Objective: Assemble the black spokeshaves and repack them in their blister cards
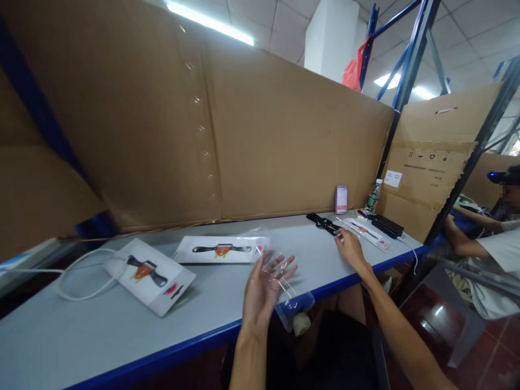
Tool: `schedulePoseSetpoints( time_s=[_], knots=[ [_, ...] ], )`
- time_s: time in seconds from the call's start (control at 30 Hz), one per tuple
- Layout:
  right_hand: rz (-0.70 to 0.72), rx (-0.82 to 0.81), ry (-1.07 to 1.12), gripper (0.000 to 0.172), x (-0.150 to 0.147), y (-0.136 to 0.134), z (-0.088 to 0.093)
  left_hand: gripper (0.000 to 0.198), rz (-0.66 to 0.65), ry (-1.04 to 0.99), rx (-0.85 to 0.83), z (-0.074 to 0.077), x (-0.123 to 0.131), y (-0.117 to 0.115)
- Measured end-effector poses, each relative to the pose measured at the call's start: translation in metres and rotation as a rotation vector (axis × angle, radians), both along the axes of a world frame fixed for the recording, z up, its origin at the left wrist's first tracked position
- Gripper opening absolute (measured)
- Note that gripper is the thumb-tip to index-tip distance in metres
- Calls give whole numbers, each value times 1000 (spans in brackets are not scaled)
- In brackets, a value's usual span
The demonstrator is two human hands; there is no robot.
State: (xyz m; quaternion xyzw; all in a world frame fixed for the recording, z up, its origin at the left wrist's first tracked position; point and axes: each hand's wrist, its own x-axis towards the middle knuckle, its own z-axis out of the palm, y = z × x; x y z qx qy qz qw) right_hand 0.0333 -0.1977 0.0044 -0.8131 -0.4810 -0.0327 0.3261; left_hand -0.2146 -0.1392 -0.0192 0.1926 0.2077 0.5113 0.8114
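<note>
My left hand (pixel 263 287) is palm up with its fingers apart, and a clear plastic bag (pixel 293 309) lies by its fingers and over the table's front edge. Close to its thumb is a white box (pixel 203 250) with a spokeshave printed on it. Another such box (pixel 152 276) lies tilted farther left. On the right, the curled fingers of my right hand (pixel 350 250) pinch the near end of a black spokeshave (pixel 322 222) lying on the table. Whether more than one tool lies there, I cannot tell. Beside that hand lies a clear-wrapped white card pack (pixel 368 234).
At the back right stand a phone (pixel 342 199) and a water bottle (pixel 374 197), with a black case (pixel 387 226) before them. A white cable (pixel 65 290) loops at left. Cardboard walls (pixel 284 141) enclose the table (pixel 195 317). A person (pixel 483 244) sits at far right.
</note>
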Motion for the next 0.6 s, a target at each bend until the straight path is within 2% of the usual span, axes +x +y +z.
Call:
schedulePoseSetpoints(
  time_s=[0.13, 0.27, 0.37, 0.47, 0.6],
  knots=[
    [-37, -114, -1, 31, 24, 54, -2, 27, -60, -47, -98, -1, 5, 1],
    [-12, -173, 35, 21, 33, 76, -11, 34, -69, -74, -114, 0, 11, -2],
    [10, -157, 76, 15, 39, 71, -16, 42, -109, -60, -74, -1, 16, -5],
    [42, -116, 143, 8, 40, 52, -19, 48, -118, -50, -30, -4, 19, -6],
    [114, -36, 273, 25, 27, 14, -23, 51, -110, -58, -10, -7, 21, -4]
  ],
)
